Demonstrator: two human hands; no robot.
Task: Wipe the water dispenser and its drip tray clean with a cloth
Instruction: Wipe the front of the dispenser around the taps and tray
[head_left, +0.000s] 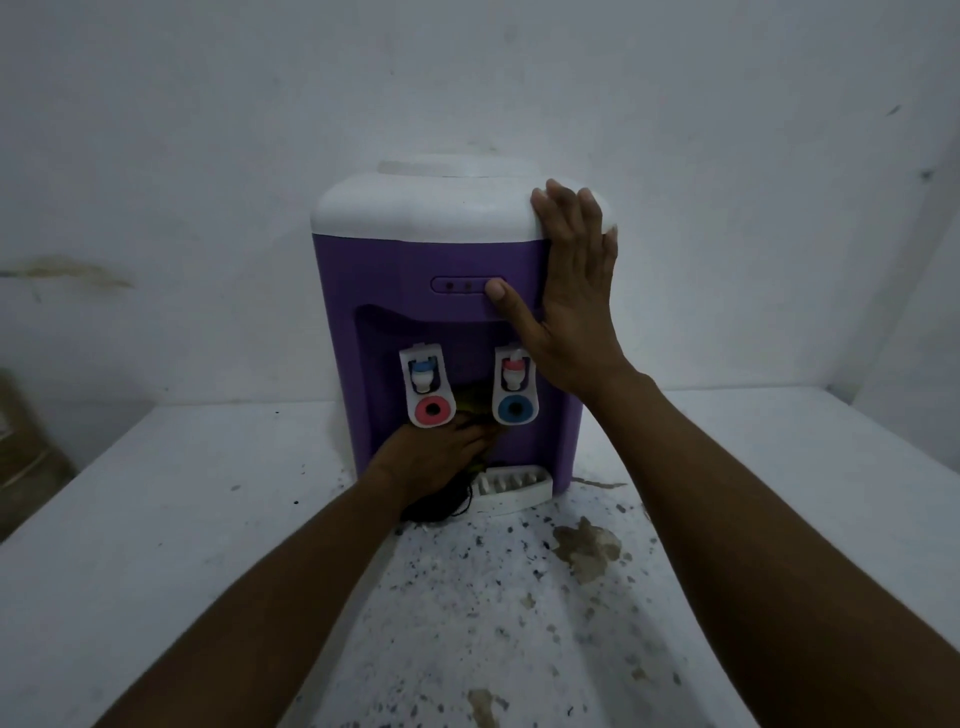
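Stains (587, 545), brownish, and dark specks (498, 631) marked the near part of the white table (156, 519). Farther in, the left hand (431, 457) reached into the recess under the two taps (427, 387) and lay on a dark and yellowish cloth (470, 410); whether its fingers curled round the cloth could not be told. Just beside it sat the white drip tray (511, 488), at the foot of the purple water dispenser (415, 275). The right hand (571, 291) lay flat, fingers straight, on the dispenser's right front corner. Behind stood a scuffed white wall (208, 130).
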